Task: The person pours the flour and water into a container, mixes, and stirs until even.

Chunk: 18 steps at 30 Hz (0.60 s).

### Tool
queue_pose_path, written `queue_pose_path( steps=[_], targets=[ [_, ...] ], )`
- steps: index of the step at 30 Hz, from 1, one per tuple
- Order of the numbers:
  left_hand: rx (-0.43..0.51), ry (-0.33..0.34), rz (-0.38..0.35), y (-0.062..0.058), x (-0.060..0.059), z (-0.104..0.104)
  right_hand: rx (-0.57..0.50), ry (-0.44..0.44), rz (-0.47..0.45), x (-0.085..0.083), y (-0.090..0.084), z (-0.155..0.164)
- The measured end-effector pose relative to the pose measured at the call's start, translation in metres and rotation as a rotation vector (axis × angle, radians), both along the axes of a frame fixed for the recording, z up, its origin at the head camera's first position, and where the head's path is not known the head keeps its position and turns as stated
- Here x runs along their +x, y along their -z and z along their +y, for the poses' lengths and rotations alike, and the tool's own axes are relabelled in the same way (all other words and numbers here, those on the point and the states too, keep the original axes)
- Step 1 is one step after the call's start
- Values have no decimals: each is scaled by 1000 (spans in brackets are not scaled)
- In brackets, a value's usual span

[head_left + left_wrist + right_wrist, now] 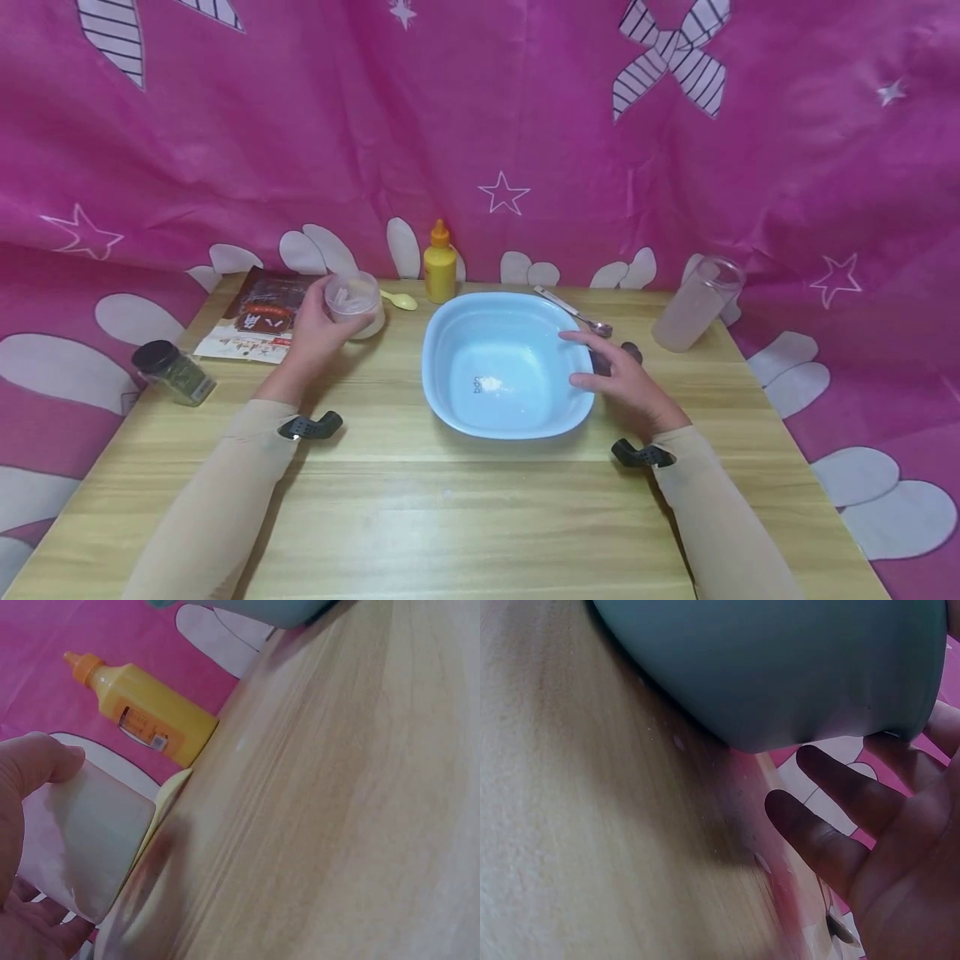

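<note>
My left hand grips a small clear plastic tub with pale contents, thumb and fingers on its sides. In the left wrist view the tub is low over the table, beside a pale yellow spoon; I cannot tell whether its base touches. My right hand is at the right rim of a light blue basin, with thumb and index finger at the rim. Its other fingers spread out by the basin's outer wall in the right wrist view. The basin holds nothing visible.
A yellow squeeze bottle stands behind the basin. To the left lie a brown-and-white packet and a black-lidded jar of green flakes. A metal spoon lies behind the basin's right side; a tall frosted glass stands farther right.
</note>
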<state>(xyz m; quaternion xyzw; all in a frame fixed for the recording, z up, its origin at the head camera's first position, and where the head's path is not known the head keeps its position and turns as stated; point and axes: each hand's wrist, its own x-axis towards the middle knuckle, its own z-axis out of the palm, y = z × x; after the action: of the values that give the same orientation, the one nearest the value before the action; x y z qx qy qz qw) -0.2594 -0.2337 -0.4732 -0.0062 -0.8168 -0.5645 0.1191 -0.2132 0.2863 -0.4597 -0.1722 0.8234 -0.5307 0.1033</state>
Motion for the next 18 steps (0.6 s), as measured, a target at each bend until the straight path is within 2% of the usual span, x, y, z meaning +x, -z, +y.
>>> queue_pose_path(
  steps=[18],
  targets=[
    [-62, 19, -21, 9, -3, -2, 7, -23, 47, 0, 0, 2]
  ],
)
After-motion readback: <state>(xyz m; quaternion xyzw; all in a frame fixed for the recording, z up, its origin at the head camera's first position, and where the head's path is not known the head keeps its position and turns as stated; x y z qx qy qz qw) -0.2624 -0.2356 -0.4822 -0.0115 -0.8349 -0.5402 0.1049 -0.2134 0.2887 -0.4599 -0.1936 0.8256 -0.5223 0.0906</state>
